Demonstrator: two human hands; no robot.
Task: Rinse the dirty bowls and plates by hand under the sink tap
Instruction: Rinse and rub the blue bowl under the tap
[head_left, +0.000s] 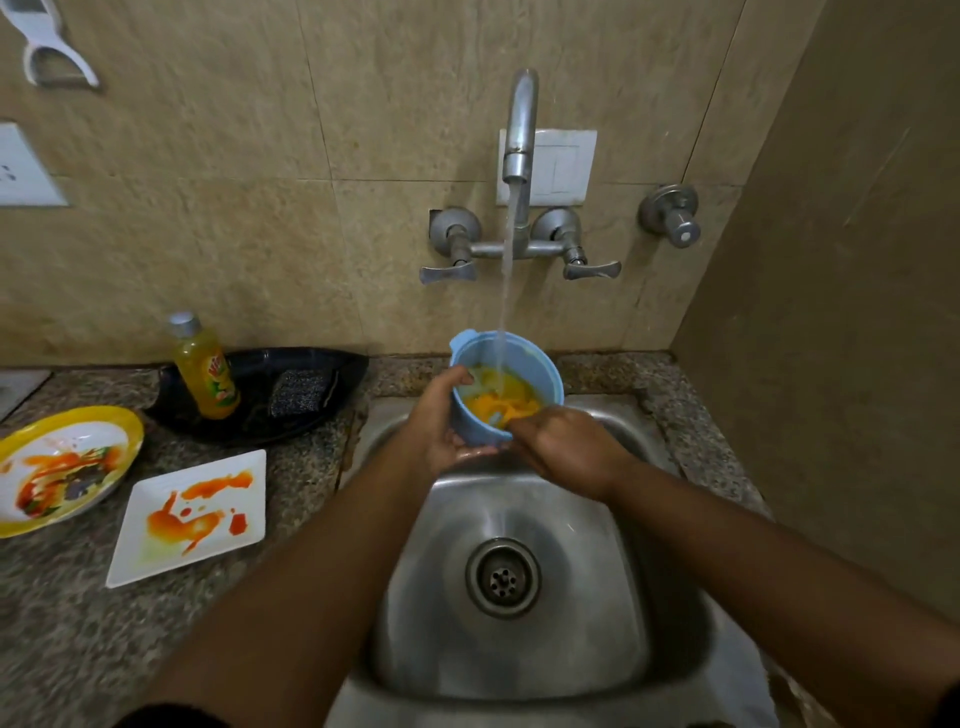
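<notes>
A light blue bowl (524, 358) with orange-yellow residue inside is held over the steel sink (519, 649), tilted toward me. Water runs from the tap (521, 130) straight into it. My left hand (441, 421) grips the bowl's left side and underside. My right hand (566, 447) reaches in from the right, its fingers inside the bowl against the residue. On the counter to the left lie a white square plate (156, 556) with orange-red smears and a yellow-rimmed round plate (98, 421) with similar smears.
A black tray (306, 364) at the back of the granite counter (78, 623) holds an orange dish-soap bottle (208, 369) and a scrub pad (296, 392). Two tap handles (449, 270) stick out from the wall. A side wall (841, 312) closes in on the right.
</notes>
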